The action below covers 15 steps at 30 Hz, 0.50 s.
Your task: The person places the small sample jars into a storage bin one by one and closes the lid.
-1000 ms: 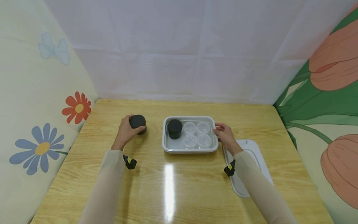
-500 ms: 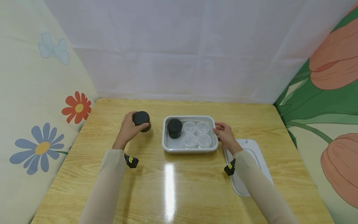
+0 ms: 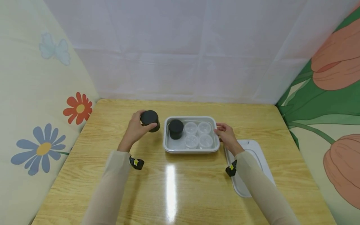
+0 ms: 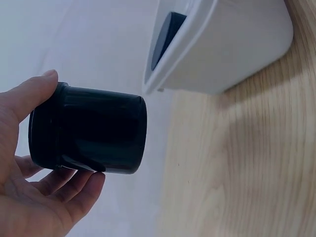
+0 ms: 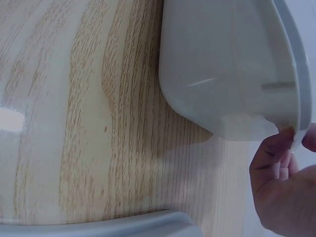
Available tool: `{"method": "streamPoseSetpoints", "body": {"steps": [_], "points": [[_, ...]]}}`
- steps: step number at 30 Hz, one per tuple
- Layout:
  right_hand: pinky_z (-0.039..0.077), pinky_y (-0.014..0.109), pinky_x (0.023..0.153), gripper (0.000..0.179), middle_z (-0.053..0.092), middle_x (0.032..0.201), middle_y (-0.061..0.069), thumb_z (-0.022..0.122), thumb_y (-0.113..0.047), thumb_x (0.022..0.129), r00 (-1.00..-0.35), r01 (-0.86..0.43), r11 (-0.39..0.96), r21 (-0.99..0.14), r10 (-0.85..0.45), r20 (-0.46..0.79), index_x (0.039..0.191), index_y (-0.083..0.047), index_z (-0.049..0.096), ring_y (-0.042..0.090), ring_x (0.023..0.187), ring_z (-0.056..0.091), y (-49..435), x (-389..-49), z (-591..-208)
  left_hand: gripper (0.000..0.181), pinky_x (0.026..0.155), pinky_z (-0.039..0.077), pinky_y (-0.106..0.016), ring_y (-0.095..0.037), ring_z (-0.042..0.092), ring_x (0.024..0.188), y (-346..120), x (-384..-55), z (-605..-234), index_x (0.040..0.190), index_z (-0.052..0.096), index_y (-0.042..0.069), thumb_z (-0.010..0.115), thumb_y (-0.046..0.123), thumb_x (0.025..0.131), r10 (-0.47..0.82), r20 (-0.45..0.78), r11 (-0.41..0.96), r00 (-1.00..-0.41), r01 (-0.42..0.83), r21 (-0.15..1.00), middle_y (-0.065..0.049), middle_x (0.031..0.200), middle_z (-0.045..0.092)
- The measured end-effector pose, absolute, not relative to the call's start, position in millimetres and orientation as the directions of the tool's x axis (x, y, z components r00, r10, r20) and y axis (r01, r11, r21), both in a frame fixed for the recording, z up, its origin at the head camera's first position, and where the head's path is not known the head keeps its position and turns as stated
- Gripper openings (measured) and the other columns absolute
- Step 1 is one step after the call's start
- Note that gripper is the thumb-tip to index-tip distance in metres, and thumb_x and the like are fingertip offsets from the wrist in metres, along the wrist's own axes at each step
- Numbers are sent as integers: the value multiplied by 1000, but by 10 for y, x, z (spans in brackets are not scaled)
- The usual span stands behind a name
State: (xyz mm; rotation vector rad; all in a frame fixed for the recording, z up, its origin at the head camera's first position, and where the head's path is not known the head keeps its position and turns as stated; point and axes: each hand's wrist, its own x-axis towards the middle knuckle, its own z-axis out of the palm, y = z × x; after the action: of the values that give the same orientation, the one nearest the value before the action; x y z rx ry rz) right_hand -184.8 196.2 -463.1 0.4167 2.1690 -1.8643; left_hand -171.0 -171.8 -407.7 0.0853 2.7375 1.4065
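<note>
My left hand (image 3: 136, 129) grips a black lidded jar (image 3: 150, 118) by its upper part, thumb on the near side. In the left wrist view the jar (image 4: 101, 131) is held off the wooden table, left of the white container. My right hand (image 3: 226, 136) pinches the right rim of that white rectangular container (image 3: 180, 150); the right wrist view shows fingers (image 5: 276, 148) at the rim. Inside the container stand a second black jar (image 3: 176, 128) on the left and several small clear lidded cups (image 3: 191, 141) on the right.
A white lid (image 3: 244, 184) lies on the wooden table (image 3: 197, 187), partly under my right forearm. A white cloth (image 3: 168, 62) hangs behind the table. Flower-printed cloths (image 3: 36, 103) stand along both sides.
My left hand has carried the black jar to the right and slightly away, closer to the container. My right hand and the container have stayed in place.
</note>
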Motion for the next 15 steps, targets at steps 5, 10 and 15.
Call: {"method": "streamPoseSetpoints", "body": {"steps": [5,10,15], "points": [[48,17,59,43,53,97,-1,56,-4,93,-930,368,139,-919,47,-365,135,1,46,3,74,52,1969,-1837,-4627,81,95,46,-52,-39,44,122,-1634,-1692,-4051,144,30,1,73,33,84,101,-15,564,-995,45,824,-25,139,35],[48,17,60,43,53,96,0,56,-4,93,-933,359,135,-923,44,-357,135,2,46,3,74,51,1970,-1831,-4631,80,94,47,-51,-37,45,121,-1546,-1665,-4025,143,31,1,74,31,83,121,-6,560,-993,64,826,-24,139,36],[48,17,60,43,53,95,-1,56,-3,93,-934,356,133,-925,41,-354,135,2,46,3,74,51,1965,-1836,-4633,79,94,47,-51,-37,46,120,-1451,-1621,-3988,143,31,0,74,29,83,150,6,562,-989,91,822,-25,139,37]]}}
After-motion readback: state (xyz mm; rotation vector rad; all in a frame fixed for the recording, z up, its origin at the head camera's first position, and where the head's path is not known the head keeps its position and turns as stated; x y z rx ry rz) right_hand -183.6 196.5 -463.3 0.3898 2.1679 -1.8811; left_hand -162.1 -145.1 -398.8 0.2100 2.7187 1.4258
